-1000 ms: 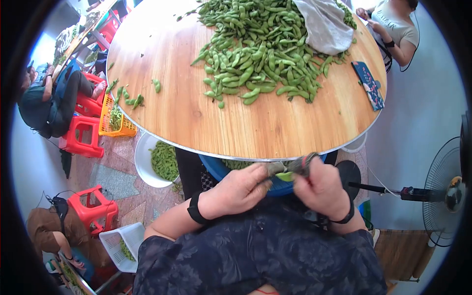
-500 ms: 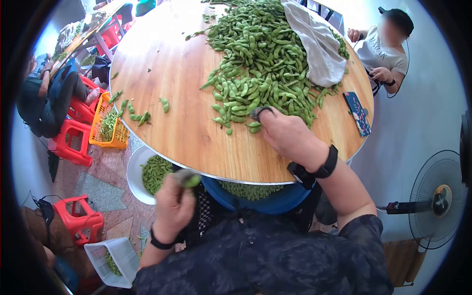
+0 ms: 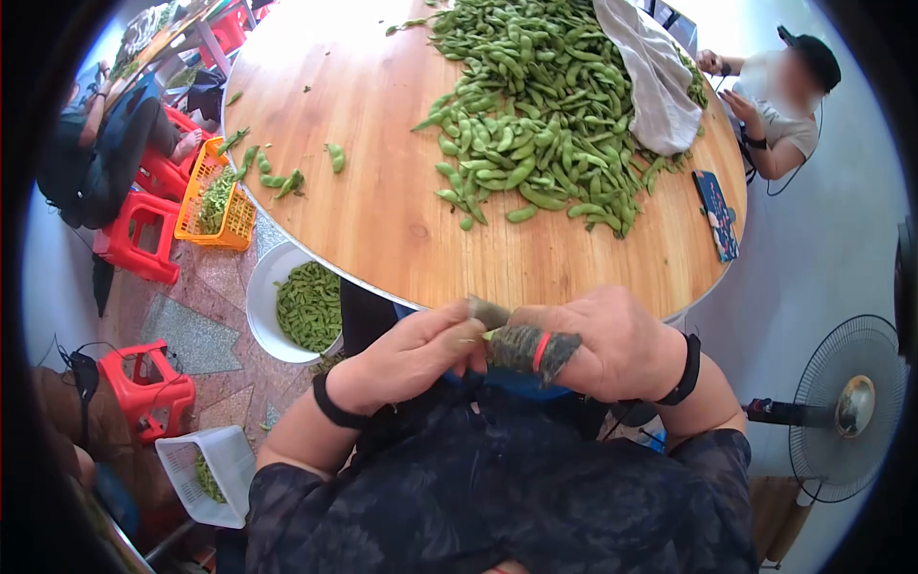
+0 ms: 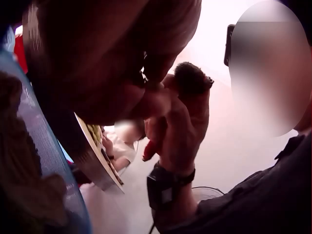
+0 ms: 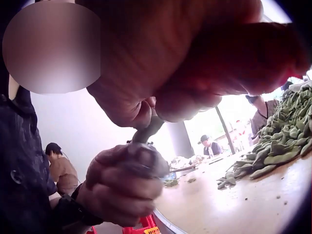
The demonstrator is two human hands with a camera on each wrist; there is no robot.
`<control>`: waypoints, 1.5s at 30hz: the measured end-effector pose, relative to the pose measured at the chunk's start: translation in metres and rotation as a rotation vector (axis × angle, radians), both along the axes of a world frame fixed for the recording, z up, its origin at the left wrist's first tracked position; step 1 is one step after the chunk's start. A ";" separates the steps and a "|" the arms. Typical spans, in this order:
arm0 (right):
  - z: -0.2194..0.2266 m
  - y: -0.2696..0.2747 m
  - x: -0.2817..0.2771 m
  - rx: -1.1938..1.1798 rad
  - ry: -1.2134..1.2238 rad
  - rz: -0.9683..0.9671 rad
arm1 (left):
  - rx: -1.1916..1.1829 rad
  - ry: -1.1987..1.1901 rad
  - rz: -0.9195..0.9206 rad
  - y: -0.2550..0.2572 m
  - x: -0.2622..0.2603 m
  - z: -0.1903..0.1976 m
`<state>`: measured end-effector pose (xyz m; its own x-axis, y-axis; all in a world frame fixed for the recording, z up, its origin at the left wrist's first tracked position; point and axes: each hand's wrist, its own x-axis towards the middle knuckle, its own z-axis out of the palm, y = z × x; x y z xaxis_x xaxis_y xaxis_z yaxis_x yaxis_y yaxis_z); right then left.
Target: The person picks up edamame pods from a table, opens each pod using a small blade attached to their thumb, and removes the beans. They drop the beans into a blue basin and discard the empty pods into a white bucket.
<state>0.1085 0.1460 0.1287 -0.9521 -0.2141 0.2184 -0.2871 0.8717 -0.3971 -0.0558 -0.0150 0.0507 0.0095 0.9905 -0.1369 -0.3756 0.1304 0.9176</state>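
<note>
Bearing green pods (image 3: 540, 143), a wooden table (image 3: 335, 220) stands between red stools (image 3: 124, 368) and fan (image 3: 854, 407).

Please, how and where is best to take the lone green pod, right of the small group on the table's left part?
I would pinch the pod across its middle, from above, thumb and finger on its long sides. It lies flat, long and narrow, with bare wood of the tabletop around it, so the grip should have room.

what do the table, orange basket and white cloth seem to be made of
Table: wood or wood-look laminate, smooth and glossy; grain and glare show. Basket: probably smooth plastic, by its even orange colour and slotted walls. Cloth: seemingly soft fabric, matt, draped in loose folds.
</note>
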 end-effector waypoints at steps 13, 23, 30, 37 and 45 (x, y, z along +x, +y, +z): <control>-0.040 -0.021 0.027 -1.247 -0.399 -0.633 | 0.212 0.601 0.290 0.013 0.053 -0.024; -0.058 -0.017 0.039 -0.996 -0.360 -0.449 | 0.489 0.954 0.199 0.011 0.051 -0.023; -0.064 -0.029 0.036 -1.851 -0.474 -0.333 | -0.005 -0.341 -0.142 0.003 0.043 -0.025; -0.070 -0.039 0.040 -1.587 -0.343 -0.469 | 0.573 1.286 0.230 0.010 0.044 -0.012; -0.073 -0.045 0.049 -1.651 -0.394 -0.469 | 0.074 0.264 0.147 0.000 0.057 -0.019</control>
